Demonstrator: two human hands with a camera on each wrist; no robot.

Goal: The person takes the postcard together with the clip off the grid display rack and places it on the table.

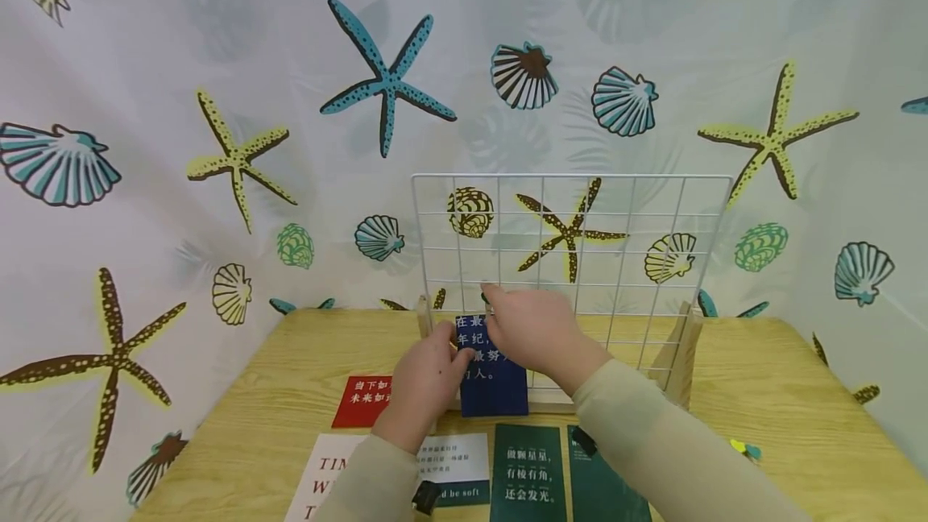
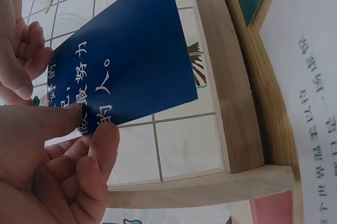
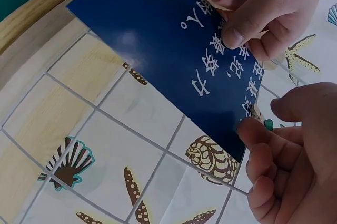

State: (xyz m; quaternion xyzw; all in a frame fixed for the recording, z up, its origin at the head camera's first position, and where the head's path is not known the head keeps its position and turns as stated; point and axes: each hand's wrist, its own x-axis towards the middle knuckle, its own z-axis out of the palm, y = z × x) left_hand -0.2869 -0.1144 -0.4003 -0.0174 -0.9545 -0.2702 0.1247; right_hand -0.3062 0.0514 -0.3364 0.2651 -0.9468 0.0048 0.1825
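Observation:
A dark blue card with white Chinese characters is upright against the lower left of a white wire grid panel. My left hand pinches the card's left edge between thumb and fingers, and the left wrist view shows the thumb over the printed lettering. At the card's top edge, my right hand pinches a small clip with a green part. Most of that clip is hidden by the fingers. In the right wrist view, the right fingertips are right at the card's upper corner.
The grid stands in a wooden base on a wood-grain table. Around its front lie a red card, a white card, a white-and-green card and two dark green cards. Small colourful pieces lie at right.

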